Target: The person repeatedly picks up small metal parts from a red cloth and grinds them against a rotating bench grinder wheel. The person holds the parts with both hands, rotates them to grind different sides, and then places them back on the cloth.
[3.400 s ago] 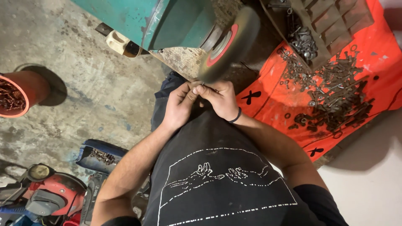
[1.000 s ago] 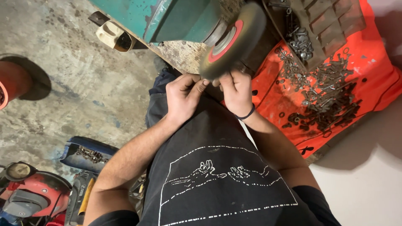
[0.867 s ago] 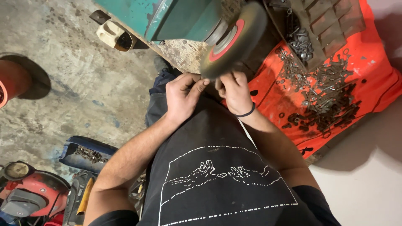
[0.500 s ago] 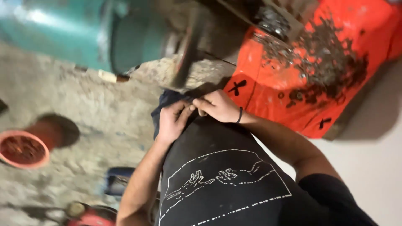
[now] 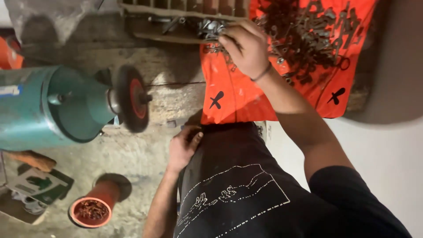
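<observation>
My right hand (image 5: 246,48) reaches out over the orange cloth (image 5: 238,101), with its curled fingertips in a heap of small shiny metal pieces (image 5: 210,30) at the cloth's far left corner. Whether it grips one is hidden by the fingers. A dark band sits on that wrist. My left hand (image 5: 183,147) rests on my lap against the black shirt, fingers loosely bent, nothing seen in it. The grinder's dark wheel with a red centre (image 5: 131,98) stands to the left of both hands, untouched.
The teal grinder motor (image 5: 48,108) fills the left side. A large pile of dark rusty metal parts (image 5: 308,31) covers the orange cloth. A wooden tray (image 5: 176,22) lies at the top. A red cup of small parts (image 5: 91,210) stands on the concrete floor.
Both hands have left the grinding wheel. My right hand has stretched out to the shiny pieces on the cloth, my left has dropped to my lap, and the view has swung round.
</observation>
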